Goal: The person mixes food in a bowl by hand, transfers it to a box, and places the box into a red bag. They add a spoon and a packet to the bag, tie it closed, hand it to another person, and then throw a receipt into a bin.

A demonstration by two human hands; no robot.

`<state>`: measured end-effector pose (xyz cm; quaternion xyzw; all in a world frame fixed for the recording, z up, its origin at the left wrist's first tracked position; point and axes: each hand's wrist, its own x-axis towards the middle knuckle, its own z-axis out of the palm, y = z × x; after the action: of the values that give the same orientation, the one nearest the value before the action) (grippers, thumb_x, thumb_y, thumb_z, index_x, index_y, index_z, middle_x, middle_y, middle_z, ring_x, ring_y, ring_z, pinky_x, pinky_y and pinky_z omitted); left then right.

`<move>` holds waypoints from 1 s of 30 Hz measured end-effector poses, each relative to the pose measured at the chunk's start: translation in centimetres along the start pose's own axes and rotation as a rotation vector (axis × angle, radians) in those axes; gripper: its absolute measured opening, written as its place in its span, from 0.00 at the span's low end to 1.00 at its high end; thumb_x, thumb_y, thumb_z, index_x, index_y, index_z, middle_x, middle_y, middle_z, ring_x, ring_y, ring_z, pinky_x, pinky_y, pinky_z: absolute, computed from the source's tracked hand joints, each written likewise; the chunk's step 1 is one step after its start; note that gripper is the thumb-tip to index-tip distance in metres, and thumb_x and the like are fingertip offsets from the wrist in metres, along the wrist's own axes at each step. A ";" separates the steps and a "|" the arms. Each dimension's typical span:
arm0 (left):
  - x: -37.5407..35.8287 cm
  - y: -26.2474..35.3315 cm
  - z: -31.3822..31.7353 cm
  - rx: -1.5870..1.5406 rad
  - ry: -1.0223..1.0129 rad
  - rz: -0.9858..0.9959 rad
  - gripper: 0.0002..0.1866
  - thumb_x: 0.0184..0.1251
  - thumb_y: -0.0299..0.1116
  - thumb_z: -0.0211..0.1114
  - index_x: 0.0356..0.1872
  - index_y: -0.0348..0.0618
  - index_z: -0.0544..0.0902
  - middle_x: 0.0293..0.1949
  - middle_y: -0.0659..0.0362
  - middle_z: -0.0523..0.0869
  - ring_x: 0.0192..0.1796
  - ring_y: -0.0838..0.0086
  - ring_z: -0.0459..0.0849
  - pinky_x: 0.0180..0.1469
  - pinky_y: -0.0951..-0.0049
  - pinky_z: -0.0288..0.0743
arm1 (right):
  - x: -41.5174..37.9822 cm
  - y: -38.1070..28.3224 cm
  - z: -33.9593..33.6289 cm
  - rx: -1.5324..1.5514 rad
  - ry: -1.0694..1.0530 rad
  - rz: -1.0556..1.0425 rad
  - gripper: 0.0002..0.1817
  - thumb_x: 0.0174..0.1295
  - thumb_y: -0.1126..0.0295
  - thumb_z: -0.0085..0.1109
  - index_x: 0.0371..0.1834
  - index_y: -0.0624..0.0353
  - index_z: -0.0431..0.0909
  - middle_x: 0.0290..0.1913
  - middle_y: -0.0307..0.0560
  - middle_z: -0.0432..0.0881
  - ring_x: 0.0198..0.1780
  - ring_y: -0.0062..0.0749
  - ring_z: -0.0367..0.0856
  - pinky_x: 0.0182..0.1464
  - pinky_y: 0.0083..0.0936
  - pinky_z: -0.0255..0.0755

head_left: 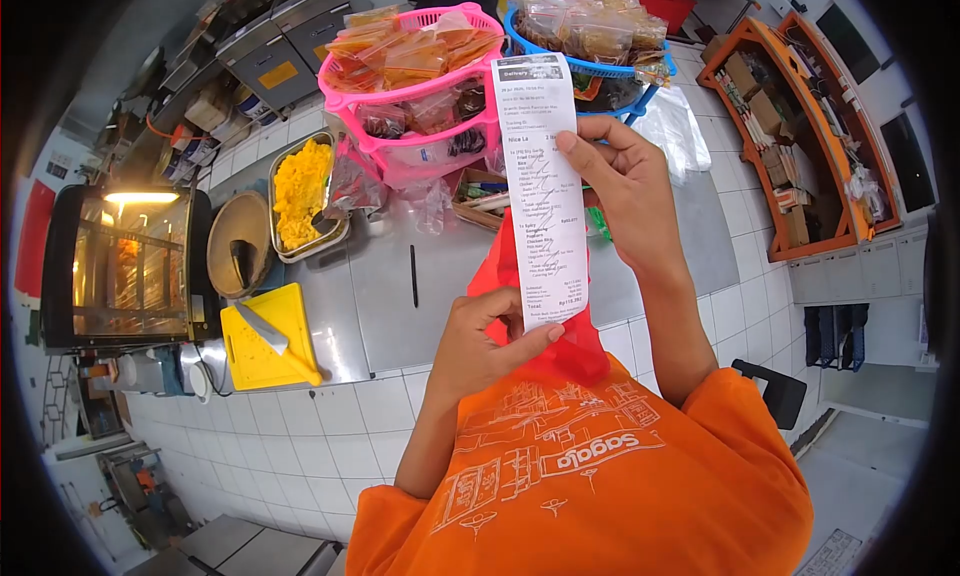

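Observation:
A long printed receipt (543, 191) with pen strokes on it is stretched upright in front of me. My right hand (622, 181) pinches its right edge near the top between thumb and fingers. At the bottom end, my left hand (485, 341) grips the paper, with the thumb across its lower edge. Behind the receipt, a red plastic bag (585, 348) hangs close to my orange shirt, partly hidden by the paper and my left hand. A black pen (414, 276) lies on the steel table (385, 321) to the left.
Pink baskets (350, 106) and a blue basket (595, 68) hold bagged sauces at the back. A tray of yellow food (303, 194), a stone mortar (222, 238) and a knife (262, 328) on a yellow cutting board (240, 361) occupy the left. An orange shelf (815, 244) stands right.

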<state>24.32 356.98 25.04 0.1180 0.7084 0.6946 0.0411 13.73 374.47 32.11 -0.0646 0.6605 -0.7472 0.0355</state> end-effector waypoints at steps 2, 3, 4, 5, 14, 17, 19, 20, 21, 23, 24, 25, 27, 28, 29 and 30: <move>0.0 -0.2 -0.5 0.049 -0.037 -0.025 0.09 0.57 0.28 0.78 0.33 0.35 0.86 0.24 0.62 0.85 0.24 0.82 0.78 0.29 0.77 0.70 | -0.1 0.0 0.2 0.018 0.000 0.008 0.12 0.74 0.69 0.59 0.52 0.66 0.79 0.42 0.47 0.90 0.41 0.20 0.87 0.44 0.19 0.80; 0.1 -0.4 -0.8 0.073 -0.054 -0.037 0.09 0.58 0.27 0.77 0.35 0.35 0.86 0.26 0.62 0.86 0.26 0.82 0.79 0.30 0.77 0.72 | -0.2 0.0 0.3 0.121 -0.046 0.018 0.11 0.74 0.69 0.59 0.51 0.65 0.79 0.42 0.45 0.89 0.41 0.20 0.87 0.44 0.19 0.79; 0.4 -0.8 -1.0 0.005 0.008 -0.045 0.10 0.58 0.26 0.77 0.38 0.35 0.86 0.30 0.62 0.87 0.30 0.80 0.82 0.34 0.76 0.75 | -0.5 0.2 0.4 0.225 -0.096 0.029 0.10 0.74 0.69 0.58 0.50 0.64 0.79 0.42 0.44 0.88 0.41 0.19 0.86 0.44 0.19 0.79; 0.8 -1.3 -1.3 -0.064 0.072 -0.054 0.11 0.59 0.25 0.76 0.41 0.35 0.86 0.34 0.62 0.88 0.33 0.78 0.84 0.39 0.75 0.78 | -0.8 0.4 0.5 0.328 -0.147 0.042 0.09 0.74 0.70 0.58 0.49 0.64 0.79 0.42 0.42 0.88 0.42 0.18 0.85 0.44 0.19 0.78; -0.2 -7.0 -4.0 -1.000 0.388 -0.244 0.26 0.76 0.50 0.60 0.62 0.37 0.77 0.53 0.53 0.87 0.56 0.64 0.86 0.59 0.62 0.79 | -4.2 9.0 6.7 -0.255 -0.169 0.022 0.08 0.71 0.73 0.58 0.48 0.64 0.78 0.40 0.47 0.84 0.38 0.31 0.83 0.38 0.28 0.75; -1.9 -7.7 -3.2 -0.800 0.488 -0.436 0.42 0.75 0.69 0.43 0.70 0.39 0.70 0.60 0.50 0.82 0.58 0.62 0.85 0.60 0.58 0.79 | -3.2 11.9 9.2 -0.402 0.053 -0.413 0.09 0.67 0.76 0.60 0.49 0.63 0.78 0.40 0.53 0.83 0.37 0.43 0.83 0.35 0.37 0.75; -3.9 -9.5 -4.1 -0.900 0.307 -0.455 0.49 0.72 0.77 0.37 0.73 0.40 0.66 0.64 0.49 0.79 0.59 0.61 0.84 0.60 0.56 0.79 | -0.9 12.8 10.0 -0.438 0.000 -0.756 0.13 0.61 0.78 0.64 0.49 0.62 0.78 0.42 0.53 0.83 0.37 0.47 0.83 0.34 0.41 0.75; -5.1 -10.5 -5.5 -1.149 0.105 -0.396 0.51 0.70 0.79 0.37 0.74 0.40 0.64 0.66 0.49 0.78 0.59 0.60 0.84 0.61 0.55 0.79 | -0.4 13.1 11.1 -0.446 -0.050 -0.872 0.15 0.57 0.77 0.65 0.48 0.62 0.79 0.42 0.52 0.83 0.37 0.48 0.82 0.34 0.41 0.75; -5.7 -11.4 -6.6 -1.390 -0.107 -0.319 0.53 0.68 0.80 0.36 0.75 0.40 0.63 0.67 0.49 0.77 0.59 0.59 0.84 0.61 0.54 0.79 | 0.0 13.5 12.2 -0.451 -0.102 -0.990 0.17 0.53 0.76 0.66 0.47 0.62 0.79 0.42 0.52 0.83 0.37 0.48 0.82 0.34 0.41 0.75; -5.2 -7.1 -7.7 -1.280 0.163 -0.438 0.57 0.64 0.84 0.35 0.75 0.38 0.62 0.66 0.50 0.78 0.59 0.60 0.84 0.62 0.56 0.80 | 0.2 13.3 14.8 -0.389 -0.204 -1.114 0.18 0.49 0.75 0.67 0.46 0.62 0.79 0.42 0.51 0.83 0.37 0.47 0.82 0.34 0.40 0.75; -4.7 -5.7 -8.4 -1.215 0.288 -0.489 0.59 0.62 0.85 0.34 0.75 0.37 0.62 0.65 0.50 0.78 0.59 0.61 0.85 0.62 0.57 0.80 | 0.2 12.8 15.7 -0.327 -0.250 -1.132 0.18 0.48 0.74 0.66 0.46 0.62 0.79 0.41 0.50 0.83 0.37 0.46 0.82 0.34 0.39 0.75; -4.4 -6.1 -9.6 -1.236 0.225 -0.411 0.51 0.70 0.78 0.38 0.75 0.42 0.63 0.66 0.51 0.78 0.59 0.63 0.85 0.62 0.58 0.82 | 0.3 12.4 16.2 -0.327 -0.290 -1.085 0.17 0.49 0.73 0.67 0.45 0.61 0.81 0.41 0.48 0.83 0.36 0.44 0.82 0.34 0.36 0.75; -4.3 -7.6 -10.2 -1.346 0.466 -0.380 0.44 0.74 0.72 0.42 0.77 0.47 0.62 0.69 0.51 0.76 0.60 0.63 0.84 0.61 0.58 0.82 | 0.5 12.0 16.9 -0.325 -0.361 -0.992 0.15 0.50 0.72 0.69 0.43 0.60 0.83 0.41 0.46 0.84 0.35 0.41 0.83 0.36 0.30 0.76; -4.1 -8.7 -10.3 -1.399 0.589 -0.362 0.41 0.77 0.68 0.44 0.78 0.49 0.61 0.70 0.51 0.75 0.61 0.63 0.83 0.60 0.58 0.82 | 0.3 12.4 16.9 -0.364 -0.406 -0.950 0.15 0.51 0.73 0.68 0.44 0.61 0.83 0.41 0.47 0.85 0.35 0.42 0.83 0.35 0.31 0.76; -4.4 -10.0 -10.6 -1.209 0.628 -0.365 0.38 0.78 0.65 0.45 0.78 0.51 0.61 0.71 0.51 0.74 0.62 0.63 0.82 0.60 0.58 0.82 | -0.4 13.0 16.8 -0.400 -0.450 -0.901 0.15 0.53 0.73 0.68 0.44 0.61 0.82 0.41 0.48 0.85 0.34 0.44 0.84 0.34 0.32 0.77; -4.7 -11.5 -11.0 -1.017 0.658 -0.364 0.35 0.79 0.62 0.46 0.78 0.53 0.61 0.71 0.51 0.74 0.63 0.63 0.81 0.60 0.59 0.82 | -1.1 13.7 16.8 -0.434 -0.491 -0.851 0.14 0.54 0.73 0.67 0.45 0.62 0.82 0.40 0.49 0.86 0.34 0.45 0.85 0.34 0.33 0.77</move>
<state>25.18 345.09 13.41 -0.2585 0.2738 0.9263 -0.0107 16.80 356.46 20.50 -0.5053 0.6876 -0.5047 -0.1310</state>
